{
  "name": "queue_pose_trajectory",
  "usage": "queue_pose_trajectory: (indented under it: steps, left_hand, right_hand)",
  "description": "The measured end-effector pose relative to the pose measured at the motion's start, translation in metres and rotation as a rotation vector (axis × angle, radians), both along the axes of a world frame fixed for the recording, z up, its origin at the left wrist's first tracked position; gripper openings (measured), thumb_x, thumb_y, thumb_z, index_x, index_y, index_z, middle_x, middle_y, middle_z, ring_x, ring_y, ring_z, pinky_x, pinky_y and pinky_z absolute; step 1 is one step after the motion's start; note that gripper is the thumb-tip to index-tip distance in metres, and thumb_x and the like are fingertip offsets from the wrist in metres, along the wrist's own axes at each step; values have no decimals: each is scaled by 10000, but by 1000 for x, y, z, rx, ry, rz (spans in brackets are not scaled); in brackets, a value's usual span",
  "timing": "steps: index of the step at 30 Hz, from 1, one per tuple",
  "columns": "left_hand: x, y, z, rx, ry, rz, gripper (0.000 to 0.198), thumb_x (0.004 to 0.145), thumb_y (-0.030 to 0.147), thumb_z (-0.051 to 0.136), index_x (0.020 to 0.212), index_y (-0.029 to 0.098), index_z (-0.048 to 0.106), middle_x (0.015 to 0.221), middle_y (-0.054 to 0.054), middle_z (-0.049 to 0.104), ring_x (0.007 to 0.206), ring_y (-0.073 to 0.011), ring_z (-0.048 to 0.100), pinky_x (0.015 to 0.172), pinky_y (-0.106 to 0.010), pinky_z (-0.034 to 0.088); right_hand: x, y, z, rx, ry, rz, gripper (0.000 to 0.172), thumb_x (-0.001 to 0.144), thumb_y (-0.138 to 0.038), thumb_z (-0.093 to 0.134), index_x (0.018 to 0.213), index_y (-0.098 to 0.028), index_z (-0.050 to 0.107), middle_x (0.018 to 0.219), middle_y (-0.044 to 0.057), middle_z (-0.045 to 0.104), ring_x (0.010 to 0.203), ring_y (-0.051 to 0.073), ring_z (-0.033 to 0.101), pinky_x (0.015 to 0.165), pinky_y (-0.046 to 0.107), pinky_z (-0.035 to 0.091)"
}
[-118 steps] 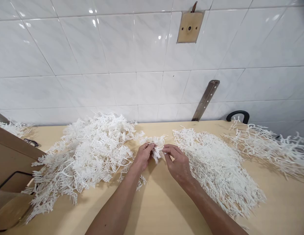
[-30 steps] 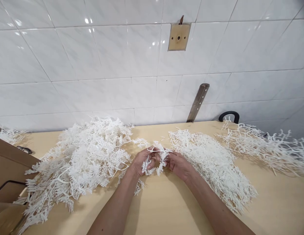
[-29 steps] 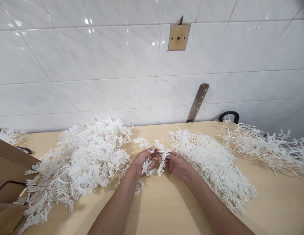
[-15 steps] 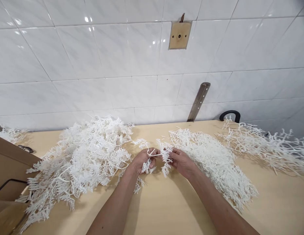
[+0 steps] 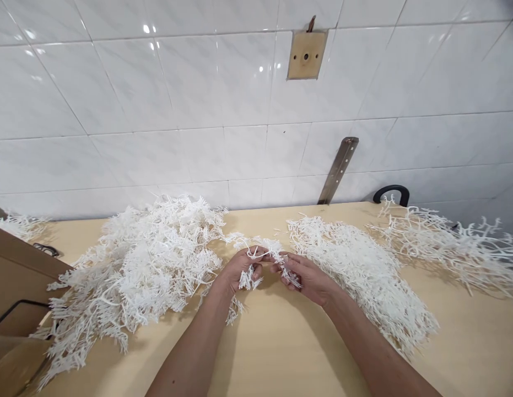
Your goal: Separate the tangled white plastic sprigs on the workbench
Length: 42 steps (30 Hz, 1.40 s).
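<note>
Between my two hands is a white plastic branch (image 5: 253, 253) with thin stems and feathery tips. My left hand (image 5: 238, 270) is closed round its stem, and some frilly tips hang below the fingers. My right hand (image 5: 302, 274) pinches a leafy end of the branch, its fingertips close to those of the left. A big tangled pile of white branches (image 5: 157, 264) lies just left of my left hand. On the right, beside my right wrist, spreads a heap of small white sprigs (image 5: 359, 270).
Bare white stems (image 5: 450, 242) lie at the far right, near a black curved handle (image 5: 392, 193). A cardboard box (image 5: 22, 270) stands at the left edge. Behind the wooden table (image 5: 276, 353) rises a tiled wall (image 5: 190, 99) with a metal strip (image 5: 338, 172) leaning on it.
The leafy end at my right hand has tilted from hanging upright to slanting down right across the fingers. My left hand has stayed nearly still. The view has shifted slightly.
</note>
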State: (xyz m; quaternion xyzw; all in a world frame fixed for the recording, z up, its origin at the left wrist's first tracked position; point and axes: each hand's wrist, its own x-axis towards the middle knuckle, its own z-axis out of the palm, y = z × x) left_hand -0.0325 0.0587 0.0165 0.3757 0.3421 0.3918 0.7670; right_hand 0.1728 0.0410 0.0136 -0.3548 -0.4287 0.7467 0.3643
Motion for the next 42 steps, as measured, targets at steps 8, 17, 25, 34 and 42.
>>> queue_pose_trajectory:
  steps: [8,17,25,34,42]
  left_hand:
    - [-2,-1,4,41,37,-24,363,701,366,800,908,133,612,793,-49,693,333,-31,421,306,-182,247]
    - [0,-5,3,69,186,-38,319,736,388,759,913,164,614,452,61,507,298,-69,387,335,-187,263]
    - [2,-5,9,84,236,-37,258,711,320,750,881,154,650,530,35,569,357,-68,426,375,-198,269]
    - [7,-2,13,-3,410,141,230,667,237,747,848,130,654,806,-64,718,488,-91,528,528,-238,406]
    - [-6,-6,24,245,995,202,157,774,280,608,671,173,658,704,-58,686,623,-174,573,577,-261,391]
  right_hand:
    - [4,0,5,-66,71,-48,272,761,-357,794,954,-195,692,862,35,669,634,107,544,502,211,394]
    - [5,4,-5,-85,113,-143,304,779,-496,746,877,-210,708,834,52,713,737,180,645,637,277,525]
    - [-2,3,1,-78,-13,-156,356,718,-519,785,806,-184,699,703,49,674,576,159,584,509,269,454]
    - [5,6,3,-26,51,-196,404,632,-413,867,917,-188,692,607,-22,567,506,105,481,473,237,377]
    - [2,9,-4,157,-195,-546,387,626,-434,836,880,-205,655,618,-28,574,521,130,496,484,270,379]
